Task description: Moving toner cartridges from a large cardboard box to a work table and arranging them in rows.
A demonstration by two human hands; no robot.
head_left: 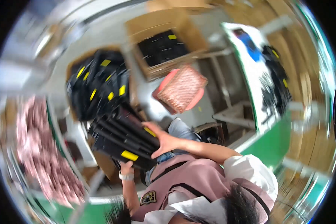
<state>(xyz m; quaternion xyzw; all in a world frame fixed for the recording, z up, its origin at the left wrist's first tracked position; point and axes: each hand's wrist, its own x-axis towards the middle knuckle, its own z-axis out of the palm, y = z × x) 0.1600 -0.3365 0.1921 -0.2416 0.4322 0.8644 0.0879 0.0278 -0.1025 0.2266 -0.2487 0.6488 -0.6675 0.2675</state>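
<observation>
While left hand [126,167], right hand [165,142] clasp black bundle [119,139] by near edge of carton [133,89] — fingers part-curled — steadying step, seemingly; next move needs level support.

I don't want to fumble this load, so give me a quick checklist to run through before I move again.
1. Right hand on the black bundle: ok, it grips the near right end.
2. Left hand on the bundle: ok, it holds the lower edge, near a yellow label.
3. Bundle clear of the heaped black packs beyond it: cannot tell, they overlap in this view.
4. Heaped packs lying in order: not ok, they lie at mixed angles.
5. Red stool bare: not ok, a pink woven piece covers most of it.
</observation>
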